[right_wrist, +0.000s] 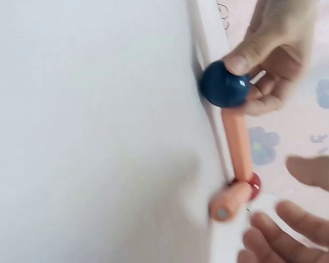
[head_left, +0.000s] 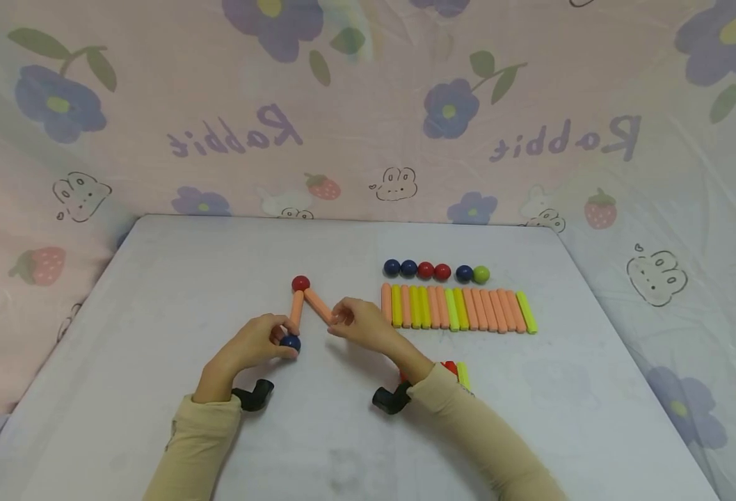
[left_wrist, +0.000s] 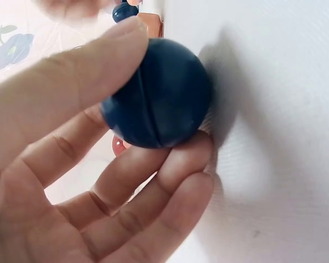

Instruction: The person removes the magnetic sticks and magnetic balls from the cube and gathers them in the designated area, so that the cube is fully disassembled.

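My left hand (head_left: 258, 341) holds a dark blue ball (left_wrist: 164, 93) between thumb and fingers, low against the white tabletop. The ball meets the near end of an orange stick (head_left: 296, 309), whose far end is at a red ball (head_left: 301, 283). From that red ball a second orange stick (head_left: 318, 306) slants toward my right hand (head_left: 362, 323). In the right wrist view, the right hand's fingers (right_wrist: 307, 219) are spread and hold nothing, apart from the second stick's end (right_wrist: 222, 213), which shows a grey spot.
Right of the hands lies a row of orange and yellow-green sticks (head_left: 449, 308). Behind it is a line of blue, red and green balls (head_left: 426, 270). Red pieces (head_left: 449, 367) and a yellow-green stick (head_left: 463, 376) are partly hidden by the right sleeve. Patterned cloth (head_left: 355, 125) hangs behind.
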Available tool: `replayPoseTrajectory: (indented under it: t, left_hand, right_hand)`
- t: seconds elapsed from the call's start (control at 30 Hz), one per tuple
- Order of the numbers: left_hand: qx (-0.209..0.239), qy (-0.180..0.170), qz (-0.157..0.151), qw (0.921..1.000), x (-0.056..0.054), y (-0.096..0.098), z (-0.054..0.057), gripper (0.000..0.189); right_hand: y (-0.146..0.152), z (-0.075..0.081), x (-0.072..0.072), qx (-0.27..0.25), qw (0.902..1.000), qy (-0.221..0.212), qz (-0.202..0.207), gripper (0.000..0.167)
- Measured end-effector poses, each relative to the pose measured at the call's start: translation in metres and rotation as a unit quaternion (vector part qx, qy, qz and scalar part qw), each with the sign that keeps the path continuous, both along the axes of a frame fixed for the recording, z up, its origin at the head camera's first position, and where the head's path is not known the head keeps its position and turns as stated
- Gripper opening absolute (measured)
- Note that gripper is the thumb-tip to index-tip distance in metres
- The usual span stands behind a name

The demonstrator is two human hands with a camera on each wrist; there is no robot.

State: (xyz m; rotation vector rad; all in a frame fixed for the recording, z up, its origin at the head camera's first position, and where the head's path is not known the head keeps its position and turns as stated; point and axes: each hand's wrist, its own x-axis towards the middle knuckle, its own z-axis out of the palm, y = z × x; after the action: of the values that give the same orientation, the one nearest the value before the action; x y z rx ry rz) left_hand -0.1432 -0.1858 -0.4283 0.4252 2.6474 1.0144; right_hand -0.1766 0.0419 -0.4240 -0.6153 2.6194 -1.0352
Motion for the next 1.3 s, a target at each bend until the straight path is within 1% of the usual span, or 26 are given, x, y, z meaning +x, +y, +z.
replayPoseTrajectory:
  t: [0.1,0.23,0.4,0.53,0.7,0.77,0.87,1.03,1.1,1.2,1.3]
  left_hand:
    - [0.001,-0.001,0.0,1.0,0.0,0.0,0.0,0.027]
    - [0.005,0.0,0.0,1.0,0.0,-0.001,0.0,0.027]
    - [0.004,-0.005,0.006,1.0,0.0,0.0,0.0,0.027]
    - [0.005,-0.01,0.008,0.9999,0.0,0.0,0.0,0.027]
    - [0.007,-0.005,0.006,1.0,-0.001,0.0,0.0,0.027]
    - [0.007,-0.002,0.005,1.0,0.0,0.0,0.0,0.027]
    - [0.01,-0.002,0.005,0.9999,0.0,0.001,0.001,0.027]
    - [0.013,-0.003,0.004,0.9999,0.002,0.001,0.001,0.029]
    - [0.012,-0.001,0.002,0.9999,0.002,0.001,0.001,0.029]
    - [0.01,0.003,0.003,0.9999,0.002,0.001,0.001,0.029]
    - [0.012,0.003,0.002,0.9999,0.001,0.001,0.0,0.029]
  right_hand:
    - [-0.015,-0.005,-0.007,-0.02,0.999,0.007,-0.04,0.033]
    - [-0.029,-0.013,-0.016,-0.047,0.996,0.004,-0.076,0.038]
    - [-0.04,-0.022,-0.027,-0.066,0.9926,-0.009,-0.101,0.041]
    - [-0.049,-0.027,-0.034,-0.076,0.9907,-0.015,-0.112,0.042]
    - [-0.056,-0.033,-0.038,-0.072,0.9918,-0.01,-0.105,0.042]
    - [-0.058,-0.035,-0.039,-0.069,0.9923,-0.011,-0.102,0.039]
    - [-0.06,-0.035,-0.041,-0.071,0.9925,-0.01,-0.099,0.035]
    - [-0.06,-0.034,-0.042,-0.067,0.9944,-0.005,-0.081,0.036]
    - [-0.06,-0.033,-0.042,-0.062,0.9955,-0.008,-0.071,0.036]
    - [-0.059,-0.029,-0.042,-0.049,0.9972,-0.018,-0.054,0.04]
    - [-0.056,-0.026,-0.041,-0.046,0.9967,-0.039,-0.055,0.043]
